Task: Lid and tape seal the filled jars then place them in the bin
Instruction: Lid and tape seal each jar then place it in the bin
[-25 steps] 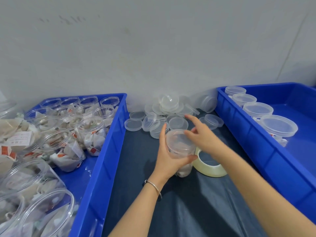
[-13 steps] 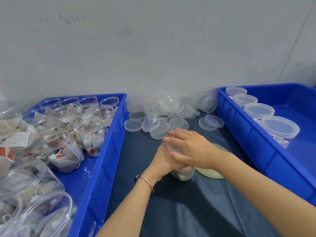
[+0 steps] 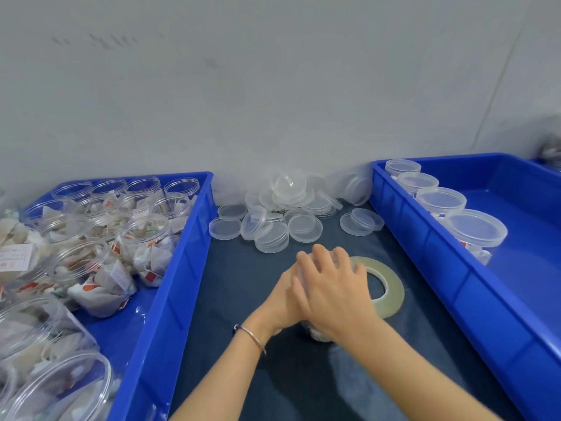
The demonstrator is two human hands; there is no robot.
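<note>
A clear filled jar (image 3: 318, 336) stands on the dark mat at centre, almost wholly covered by both hands; only its base shows. My left hand (image 3: 280, 302) grips its side. My right hand (image 3: 332, 284) lies over the top, fingers curled round the lid. A roll of clear tape (image 3: 387, 284) lies flat just right of the jar. Loose clear lids (image 3: 273, 221) are piled behind. The left blue bin (image 3: 179, 268) holds open filled jars (image 3: 142, 235). The right blue bin (image 3: 425, 235) holds several lidded jars (image 3: 475, 227).
A grey wall rises right behind the lid pile. The two bin walls flank the narrow dark mat (image 3: 236, 287) strip. More open jars (image 3: 57, 387) crowd the near left corner. A bracelet sits on my left wrist.
My right hand came down from touching the lid's edge to cover the jar top, fingers wrapped round the lid. The left hand kept its hold on the jar's side.
</note>
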